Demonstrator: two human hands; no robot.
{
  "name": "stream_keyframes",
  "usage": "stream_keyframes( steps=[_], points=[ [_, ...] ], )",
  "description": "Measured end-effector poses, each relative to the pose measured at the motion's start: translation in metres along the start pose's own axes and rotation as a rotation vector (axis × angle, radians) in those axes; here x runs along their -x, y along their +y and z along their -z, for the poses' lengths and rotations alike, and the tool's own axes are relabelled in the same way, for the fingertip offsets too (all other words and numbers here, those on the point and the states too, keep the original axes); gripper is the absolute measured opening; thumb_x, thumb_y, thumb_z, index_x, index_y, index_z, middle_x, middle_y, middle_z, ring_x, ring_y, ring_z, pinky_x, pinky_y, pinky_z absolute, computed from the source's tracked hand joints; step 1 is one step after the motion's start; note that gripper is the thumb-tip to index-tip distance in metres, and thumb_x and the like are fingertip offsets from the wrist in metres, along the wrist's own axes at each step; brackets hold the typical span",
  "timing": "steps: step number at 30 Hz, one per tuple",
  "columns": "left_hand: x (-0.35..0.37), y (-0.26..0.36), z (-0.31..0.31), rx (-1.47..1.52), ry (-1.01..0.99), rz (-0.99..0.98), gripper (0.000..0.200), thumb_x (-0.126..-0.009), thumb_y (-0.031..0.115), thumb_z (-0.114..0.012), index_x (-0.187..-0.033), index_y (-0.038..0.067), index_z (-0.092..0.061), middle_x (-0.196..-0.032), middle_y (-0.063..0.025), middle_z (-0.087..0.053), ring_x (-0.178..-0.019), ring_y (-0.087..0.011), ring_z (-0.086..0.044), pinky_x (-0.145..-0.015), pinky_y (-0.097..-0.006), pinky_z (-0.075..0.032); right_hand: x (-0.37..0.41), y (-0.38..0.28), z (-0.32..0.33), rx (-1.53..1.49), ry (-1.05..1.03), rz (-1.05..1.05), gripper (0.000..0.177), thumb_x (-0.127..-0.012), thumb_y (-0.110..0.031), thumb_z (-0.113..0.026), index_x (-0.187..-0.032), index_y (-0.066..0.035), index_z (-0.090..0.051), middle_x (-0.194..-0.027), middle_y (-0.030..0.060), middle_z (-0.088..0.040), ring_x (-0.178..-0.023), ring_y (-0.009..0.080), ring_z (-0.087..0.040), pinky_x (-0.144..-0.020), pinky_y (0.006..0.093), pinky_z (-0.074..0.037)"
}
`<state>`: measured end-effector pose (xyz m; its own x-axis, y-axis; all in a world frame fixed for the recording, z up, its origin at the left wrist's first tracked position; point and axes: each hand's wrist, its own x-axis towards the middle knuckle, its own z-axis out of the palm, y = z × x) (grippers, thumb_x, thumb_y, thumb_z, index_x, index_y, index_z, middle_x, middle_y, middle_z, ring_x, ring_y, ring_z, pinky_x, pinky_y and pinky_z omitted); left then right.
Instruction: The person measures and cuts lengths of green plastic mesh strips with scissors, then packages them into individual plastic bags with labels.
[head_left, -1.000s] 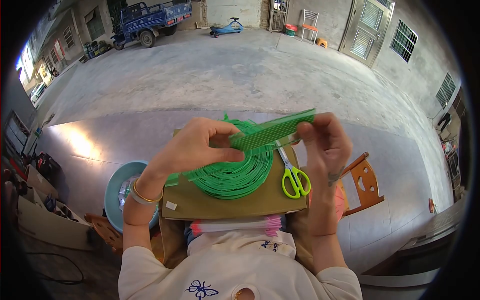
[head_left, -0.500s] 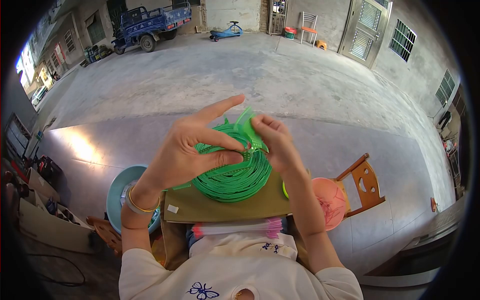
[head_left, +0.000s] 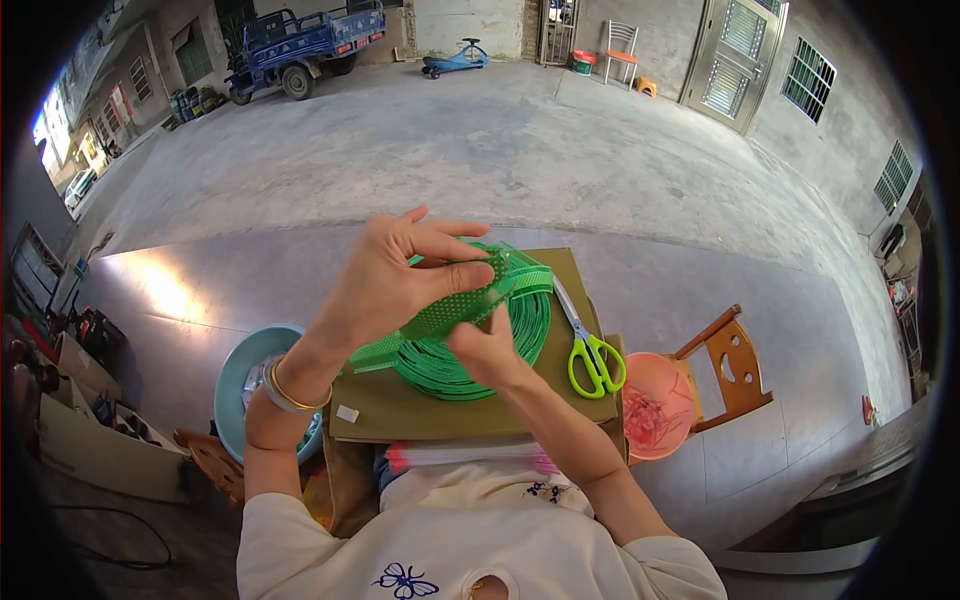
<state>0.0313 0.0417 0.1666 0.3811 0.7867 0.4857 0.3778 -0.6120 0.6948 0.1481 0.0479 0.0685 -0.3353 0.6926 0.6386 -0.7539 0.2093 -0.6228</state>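
While the left hand pinches a green strip above the coil on the tabletop, the right hand grips the strip's near edge, with scissors beside the coil and a pink bowl farther right.

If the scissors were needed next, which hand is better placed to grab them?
Probably the right hand: the scissors lie on its side of the green coil. The left hand is farther off, holding the green strip.

Grey walls — one with a barred window — border the concrete floor.
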Motion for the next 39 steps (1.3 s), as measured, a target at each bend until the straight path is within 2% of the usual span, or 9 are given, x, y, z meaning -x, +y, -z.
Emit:
stream_keyframes(
  steps=[3, 6, 10, 13, 22, 30, 34, 37, 39],
  points=[
    [-0.001, 0.014, 0.006, 0.278, -0.028, 0.244, 0.026, -0.077, 0.017, -0.070, -0.097, 0.001, -0.066, -0.083, -0.0089, -0.068, -0.092, -0.0177, -0.062, -0.092, -0.0384, -0.041, -0.004, 0.009, -0.013, 0.063, 0.166, -0.183, 0.028, -0.093, -0.022, -0.049, -0.114, -0.004, -0.048, -0.108, 0.0086, -0.054, -0.100, 0.0201, -0.054, -0.083, 0.0318, -0.047],
    [0.004, -0.012, 0.011, 0.575, -0.117, 0.205, 0.037, -0.081, 0.023, -0.067, -0.107, -0.003, -0.060, -0.089, -0.0092, -0.066, -0.086, -0.0141, -0.062, -0.080, -0.0272, -0.047, -0.015, -0.020, -0.004, -0.216, 0.114, -0.224, 0.021, -0.095, -0.016, -0.041, -0.109, -0.001, -0.047, -0.095, 0.0125, -0.058, -0.096, 0.0205, -0.057, -0.081, 0.0317, -0.047],
    [0.018, -0.051, 0.026, 0.628, -0.582, 0.407, 0.038, -0.082, 0.019, -0.066, -0.111, -0.003, -0.056, -0.091, -0.0092, -0.065, -0.083, -0.0134, -0.063, -0.077, -0.0257, -0.049, -0.031, -0.073, 0.018, -0.393, 0.055, 0.041, 0.020, -0.096, -0.017, -0.038, -0.105, -0.002, -0.047, -0.092, 0.0145, -0.060, -0.093, 0.0275, -0.059, -0.084, 0.0403, -0.049],
    [0.024, -0.054, 0.031, 0.474, -0.697, 0.447, 0.030, -0.082, 0.014, -0.065, -0.105, -0.004, -0.059, -0.086, -0.0095, -0.065, -0.081, -0.0134, -0.063, -0.076, -0.0256, -0.049, -0.037, -0.107, 0.048, -0.439, 0.008, 0.153, 0.021, -0.096, -0.016, -0.037, -0.106, -0.001, -0.047, -0.101, 0.0164, -0.060, -0.101, 0.0310, -0.056, -0.095, 0.0442, -0.043],
    [0.026, -0.019, 0.052, 0.263, -0.547, 0.486, 0.014, -0.082, 0.007, -0.063, -0.087, -0.007, -0.064, -0.080, -0.0080, -0.066, -0.078, -0.0132, -0.063, -0.073, -0.0238, -0.048, -0.028, -0.116, 0.115, -0.281, 0.386, 0.194, 0.024, -0.096, -0.013, -0.036, -0.113, 0.002, -0.046, -0.116, 0.0174, -0.054, -0.111, 0.0322, -0.051, -0.100, 0.0456, -0.039],
    [0.004, 0.004, 0.033, 0.200, -0.231, -0.035, 0.015, -0.074, 0.012, -0.070, -0.083, -0.001, -0.069, -0.129, -0.0211, -0.046, -0.121, -0.0268, -0.045, -0.098, -0.0361, -0.034, -0.040, -0.031, 0.079, -0.162, 0.580, -0.041, 0.035, -0.093, -0.030, -0.047, -0.113, -0.001, -0.047, -0.092, 0.0087, -0.056, -0.077, 0.0204, -0.055, -0.075, 0.0384, -0.049],
    [-0.023, 0.007, 0.010, 0.125, -0.132, -0.041, 0.018, -0.074, 0.015, -0.071, -0.084, 0.000, -0.070, -0.134, -0.0223, -0.040, -0.123, -0.0294, -0.042, -0.097, -0.0349, -0.034, -0.046, -0.002, 0.042, -0.231, 0.354, -0.112, 0.070, -0.082, -0.063, -0.039, -0.117, -0.003, -0.045, -0.099, 0.0091, -0.056, -0.087, 0.0209, -0.057, -0.079, 0.0375, -0.049],
    [-0.040, 0.002, 0.006, 0.142, -0.060, 0.162, 0.022, -0.076, 0.017, -0.070, -0.090, 0.001, -0.069, -0.135, -0.0225, -0.038, -0.106, -0.0255, -0.056, -0.090, -0.0348, -0.041, -0.046, -0.004, 0.015, -0.385, 0.259, -0.129, 0.084, -0.075, -0.076, -0.031, -0.122, -0.007, -0.043, -0.108, 0.0076, -0.053, -0.101, 0.0206, -0.053, -0.086, 0.0373, -0.046],
    [-0.047, -0.014, 0.004, 0.078, 0.005, 0.044, 0.019, -0.077, 0.018, -0.069, -0.085, 0.001, -0.070, -0.135, -0.0224, -0.039, -0.093, -0.0192, -0.061, -0.078, -0.0306, -0.046, -0.037, -0.008, 0.008, -0.432, 0.174, -0.149, 0.087, -0.071, -0.078, -0.037, -0.127, -0.011, -0.040, -0.122, 0.0070, -0.047, -0.115, 0.0222, -0.046, -0.092, 0.0384, -0.042]
  ],
)
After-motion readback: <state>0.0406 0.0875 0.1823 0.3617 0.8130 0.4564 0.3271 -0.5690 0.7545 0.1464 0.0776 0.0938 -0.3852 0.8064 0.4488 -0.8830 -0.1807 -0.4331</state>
